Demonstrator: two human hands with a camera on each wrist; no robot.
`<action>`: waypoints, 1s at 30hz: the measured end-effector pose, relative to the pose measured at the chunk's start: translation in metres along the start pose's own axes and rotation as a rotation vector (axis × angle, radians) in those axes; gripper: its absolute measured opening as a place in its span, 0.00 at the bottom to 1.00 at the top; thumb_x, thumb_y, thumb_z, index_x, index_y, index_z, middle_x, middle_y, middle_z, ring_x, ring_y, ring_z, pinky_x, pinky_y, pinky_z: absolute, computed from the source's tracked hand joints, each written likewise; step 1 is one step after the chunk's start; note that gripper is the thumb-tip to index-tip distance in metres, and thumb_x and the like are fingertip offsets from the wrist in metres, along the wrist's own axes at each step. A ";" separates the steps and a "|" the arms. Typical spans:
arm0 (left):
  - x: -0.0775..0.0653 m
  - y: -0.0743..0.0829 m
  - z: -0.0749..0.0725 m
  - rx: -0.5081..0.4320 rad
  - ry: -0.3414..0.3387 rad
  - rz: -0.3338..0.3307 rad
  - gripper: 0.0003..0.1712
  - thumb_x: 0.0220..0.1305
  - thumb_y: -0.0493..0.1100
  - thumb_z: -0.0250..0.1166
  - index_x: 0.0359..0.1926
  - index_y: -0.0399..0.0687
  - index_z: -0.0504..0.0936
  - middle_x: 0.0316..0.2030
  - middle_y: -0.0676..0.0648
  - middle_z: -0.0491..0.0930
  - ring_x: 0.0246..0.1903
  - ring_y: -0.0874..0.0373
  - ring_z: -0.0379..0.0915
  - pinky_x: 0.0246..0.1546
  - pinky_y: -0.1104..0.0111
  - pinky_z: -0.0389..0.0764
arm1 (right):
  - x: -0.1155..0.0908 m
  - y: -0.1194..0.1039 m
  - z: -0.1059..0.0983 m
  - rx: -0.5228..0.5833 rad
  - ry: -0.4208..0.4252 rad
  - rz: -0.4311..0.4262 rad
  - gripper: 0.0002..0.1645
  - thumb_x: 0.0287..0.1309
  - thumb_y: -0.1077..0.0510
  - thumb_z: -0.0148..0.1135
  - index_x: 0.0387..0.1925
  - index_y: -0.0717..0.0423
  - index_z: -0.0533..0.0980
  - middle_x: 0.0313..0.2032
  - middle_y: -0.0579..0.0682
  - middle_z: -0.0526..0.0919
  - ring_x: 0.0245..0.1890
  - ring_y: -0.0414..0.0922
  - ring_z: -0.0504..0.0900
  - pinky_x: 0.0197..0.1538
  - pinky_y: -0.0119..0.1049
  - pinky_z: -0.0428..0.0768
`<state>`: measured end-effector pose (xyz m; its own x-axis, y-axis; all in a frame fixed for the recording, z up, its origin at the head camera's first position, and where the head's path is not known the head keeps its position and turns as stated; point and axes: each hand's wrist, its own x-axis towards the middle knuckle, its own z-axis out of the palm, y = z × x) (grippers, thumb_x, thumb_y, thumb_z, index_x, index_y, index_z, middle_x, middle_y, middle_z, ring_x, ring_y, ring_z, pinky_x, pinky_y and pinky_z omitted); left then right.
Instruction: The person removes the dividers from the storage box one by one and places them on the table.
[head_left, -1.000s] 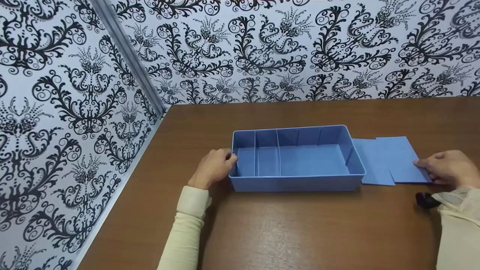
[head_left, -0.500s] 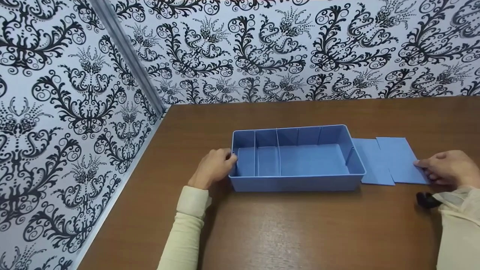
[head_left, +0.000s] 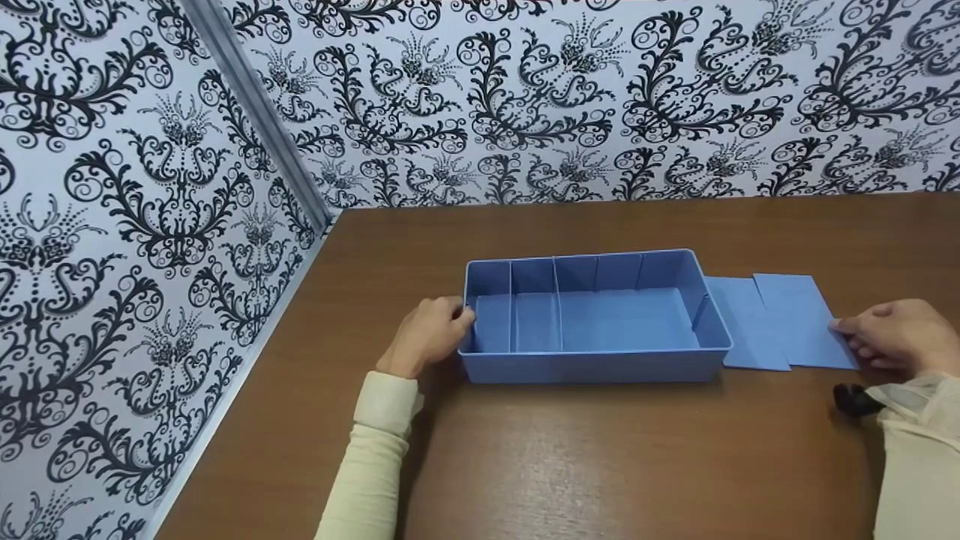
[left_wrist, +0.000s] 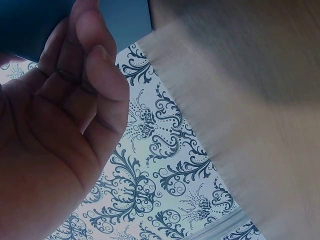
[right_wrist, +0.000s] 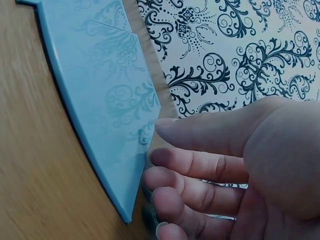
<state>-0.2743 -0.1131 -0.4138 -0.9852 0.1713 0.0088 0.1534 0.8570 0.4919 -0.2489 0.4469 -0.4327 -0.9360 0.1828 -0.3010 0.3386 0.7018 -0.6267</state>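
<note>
A blue divided drawer bin (head_left: 592, 367) sits on the table, two thin partitions standing in its left part. My left hand (head_left: 431, 330) grips its left end wall, thumb over the rim; the left wrist view shows the curled fingers against the bin's dark blue side (left_wrist: 132, 17). To the right of the bin lie two flat blue rectangular plates, the nearer plate (head_left: 754, 330) partly overlapped by the outer plate (head_left: 806, 322). My right hand (head_left: 904, 334) is at the outer plate's right edge; its thumb and loosely bent fingertips (right_wrist: 167, 129) are right at that edge.
The brown wooden table (head_left: 600, 457) runs back to a patterned wall (head_left: 555, 105), with a second patterned wall (head_left: 150, 225) along its left side. A small black object (head_left: 855, 400) is at the right wrist by the cream sleeve (head_left: 915, 465).
The outer plate has settled slightly left and flatter, its near right corner moving toward the bin. The right thumb has gone from over the plate to its edge. My left hand is unmoved.
</note>
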 end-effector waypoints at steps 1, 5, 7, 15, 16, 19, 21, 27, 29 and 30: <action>0.000 0.000 0.000 -0.006 -0.003 -0.004 0.15 0.72 0.49 0.52 0.40 0.46 0.80 0.26 0.49 0.73 0.28 0.54 0.72 0.30 0.63 0.70 | 0.000 0.000 0.000 0.001 -0.001 0.001 0.20 0.65 0.49 0.58 0.29 0.63 0.81 0.21 0.45 0.77 0.22 0.39 0.77 0.28 0.34 0.80; 0.000 0.000 0.000 -0.020 -0.015 -0.019 0.16 0.72 0.50 0.51 0.42 0.46 0.81 0.26 0.48 0.74 0.29 0.54 0.72 0.30 0.63 0.71 | 0.001 -0.001 0.000 0.003 0.004 -0.004 0.20 0.65 0.50 0.58 0.31 0.66 0.80 0.22 0.46 0.77 0.23 0.41 0.77 0.29 0.35 0.81; 0.000 0.000 0.000 -0.027 -0.020 -0.025 0.16 0.72 0.50 0.51 0.42 0.46 0.81 0.26 0.48 0.74 0.29 0.54 0.72 0.30 0.63 0.71 | 0.001 -0.002 0.000 0.010 0.007 -0.007 0.20 0.65 0.50 0.58 0.32 0.66 0.80 0.22 0.46 0.77 0.23 0.41 0.77 0.29 0.35 0.81; 0.000 0.000 0.000 -0.004 -0.005 -0.009 0.15 0.72 0.49 0.52 0.42 0.45 0.81 0.28 0.48 0.75 0.29 0.54 0.72 0.32 0.62 0.71 | -0.003 -0.008 -0.001 0.015 0.058 -0.060 0.17 0.63 0.55 0.58 0.33 0.70 0.80 0.21 0.47 0.77 0.22 0.40 0.77 0.27 0.35 0.80; 0.000 0.000 0.000 -0.003 -0.006 -0.008 0.15 0.72 0.49 0.52 0.42 0.45 0.81 0.28 0.48 0.75 0.30 0.54 0.72 0.32 0.62 0.71 | -0.003 -0.010 -0.001 0.015 0.064 -0.067 0.17 0.63 0.56 0.58 0.33 0.70 0.80 0.21 0.47 0.77 0.21 0.39 0.77 0.27 0.35 0.80; 0.002 0.000 0.000 0.000 -0.010 -0.008 0.15 0.72 0.49 0.52 0.43 0.45 0.81 0.29 0.48 0.75 0.30 0.54 0.73 0.33 0.62 0.71 | -0.006 -0.014 -0.004 0.029 0.067 -0.082 0.16 0.62 0.57 0.57 0.32 0.69 0.81 0.22 0.47 0.79 0.22 0.38 0.77 0.28 0.35 0.82; 0.002 0.000 0.001 0.004 -0.012 -0.008 0.16 0.72 0.49 0.52 0.44 0.45 0.81 0.30 0.48 0.75 0.31 0.54 0.73 0.34 0.62 0.71 | -0.008 -0.017 -0.006 0.041 0.064 -0.091 0.16 0.62 0.57 0.56 0.31 0.67 0.81 0.22 0.46 0.80 0.22 0.38 0.78 0.28 0.35 0.82; 0.002 0.000 0.000 0.004 -0.018 -0.017 0.17 0.72 0.49 0.52 0.46 0.44 0.81 0.32 0.47 0.76 0.32 0.53 0.73 0.35 0.61 0.72 | -0.013 -0.029 -0.011 0.035 0.060 -0.106 0.18 0.67 0.55 0.52 0.30 0.65 0.80 0.22 0.46 0.80 0.22 0.37 0.78 0.29 0.33 0.81; 0.001 0.000 0.000 0.004 -0.019 -0.021 0.17 0.72 0.50 0.52 0.47 0.44 0.81 0.32 0.47 0.77 0.33 0.53 0.73 0.36 0.61 0.72 | -0.016 -0.035 -0.012 0.023 0.068 -0.129 0.19 0.68 0.55 0.52 0.31 0.66 0.81 0.22 0.46 0.81 0.21 0.37 0.78 0.28 0.33 0.81; 0.001 0.000 0.000 0.002 -0.021 -0.023 0.17 0.72 0.50 0.52 0.47 0.44 0.81 0.32 0.47 0.77 0.33 0.53 0.73 0.35 0.61 0.72 | -0.018 -0.038 -0.013 0.010 0.075 -0.142 0.19 0.68 0.55 0.51 0.32 0.67 0.81 0.21 0.46 0.81 0.21 0.37 0.78 0.28 0.32 0.80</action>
<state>-0.2752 -0.1126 -0.4140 -0.9866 0.1618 -0.0205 0.1311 0.8618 0.4900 -0.2463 0.4257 -0.3940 -0.9789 0.1332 -0.1549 0.2031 0.7174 -0.6664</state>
